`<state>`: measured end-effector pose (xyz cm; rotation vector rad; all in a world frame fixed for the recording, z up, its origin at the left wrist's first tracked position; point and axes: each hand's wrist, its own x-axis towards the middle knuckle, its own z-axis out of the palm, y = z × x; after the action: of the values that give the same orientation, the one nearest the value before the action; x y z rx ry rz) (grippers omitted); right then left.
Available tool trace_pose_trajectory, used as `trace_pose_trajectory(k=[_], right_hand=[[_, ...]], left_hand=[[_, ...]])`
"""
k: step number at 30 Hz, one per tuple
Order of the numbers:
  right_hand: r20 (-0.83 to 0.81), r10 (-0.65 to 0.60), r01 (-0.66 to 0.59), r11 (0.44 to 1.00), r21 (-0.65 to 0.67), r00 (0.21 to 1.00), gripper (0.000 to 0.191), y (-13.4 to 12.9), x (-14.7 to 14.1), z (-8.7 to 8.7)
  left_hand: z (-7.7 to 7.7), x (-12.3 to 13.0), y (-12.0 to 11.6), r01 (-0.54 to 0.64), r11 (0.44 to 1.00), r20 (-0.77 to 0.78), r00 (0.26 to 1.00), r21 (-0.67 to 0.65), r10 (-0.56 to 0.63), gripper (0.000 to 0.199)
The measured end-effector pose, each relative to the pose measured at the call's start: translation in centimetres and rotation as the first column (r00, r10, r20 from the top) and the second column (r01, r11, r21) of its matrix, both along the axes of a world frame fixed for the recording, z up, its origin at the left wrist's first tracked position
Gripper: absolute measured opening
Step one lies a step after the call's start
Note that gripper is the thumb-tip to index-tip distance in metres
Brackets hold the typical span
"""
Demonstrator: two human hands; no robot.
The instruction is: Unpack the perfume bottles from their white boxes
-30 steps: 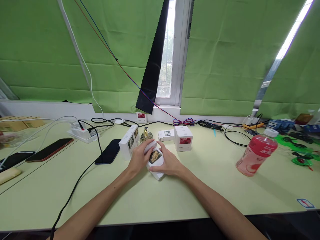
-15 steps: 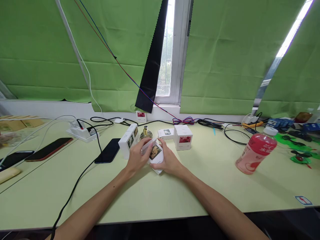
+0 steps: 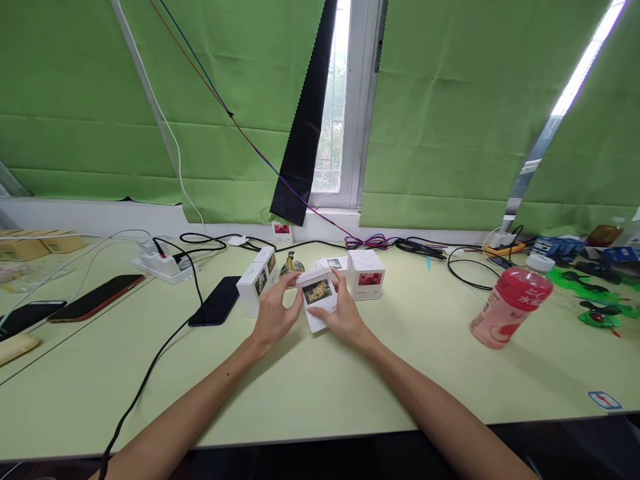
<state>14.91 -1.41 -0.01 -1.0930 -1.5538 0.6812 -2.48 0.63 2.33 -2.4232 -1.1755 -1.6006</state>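
Observation:
A small white box [image 3: 321, 321] with a yellow flower picture is tilted between my hands above the table's middle. My left hand [image 3: 275, 315] pinches its upper left corner, the thumb along its side. My right hand [image 3: 347, 317] grips its right side, thumb across the front. Right behind my left fingers stands a perfume bottle [image 3: 291, 260] with a gold neck, its lower part hidden. A white box [image 3: 253, 285] with dark pictures stands to the left. To the right are an upright white box [image 3: 366, 277] with a red flower picture and a white box lying flat [image 3: 333, 263], partly covered.
A black phone [image 3: 216, 303] lies left of the boxes, with a power strip [image 3: 167, 267] and cables beyond. A pink drink bottle [image 3: 515, 307] stands at the right, near green toy parts [image 3: 600, 319]. Another small box [image 3: 283, 232] sits against the wall.
The held box has turned, so its picture front now faces me, and its upper flap, raised before, looks closed. My left fingers have shifted to its upper left corner.

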Motion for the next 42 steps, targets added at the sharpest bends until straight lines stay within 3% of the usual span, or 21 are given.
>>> trace_pose_trajectory(k=[7,18,35,42], right_hand=[[-0.111,0.048,-0.041,0.997,0.067,0.993,0.076,0.4,-0.3,-0.3],[-0.192,0.099,-0.091,0.995,0.050,0.976,0.066,0.4,-0.6,-0.5],[-0.148,0.168,-0.176,0.984,-0.042,0.975,0.077,-0.2,-0.7,-0.2],[-0.131,0.190,-0.193,0.981,-0.014,0.973,0.085,-0.5,-0.6,0.0]], left_hand=[[-0.3,-0.3,0.3,-0.049,0.999,0.001,0.999,-0.020,0.050,0.026],[0.0,-0.3,0.4,-0.017,1.000,0.003,1.000,0.008,0.017,0.020],[0.4,0.0,0.1,0.017,0.999,0.002,1.000,-0.032,-0.017,0.018],[0.7,0.3,-0.5,0.039,0.999,-0.048,0.998,-0.036,-0.041,0.023]])
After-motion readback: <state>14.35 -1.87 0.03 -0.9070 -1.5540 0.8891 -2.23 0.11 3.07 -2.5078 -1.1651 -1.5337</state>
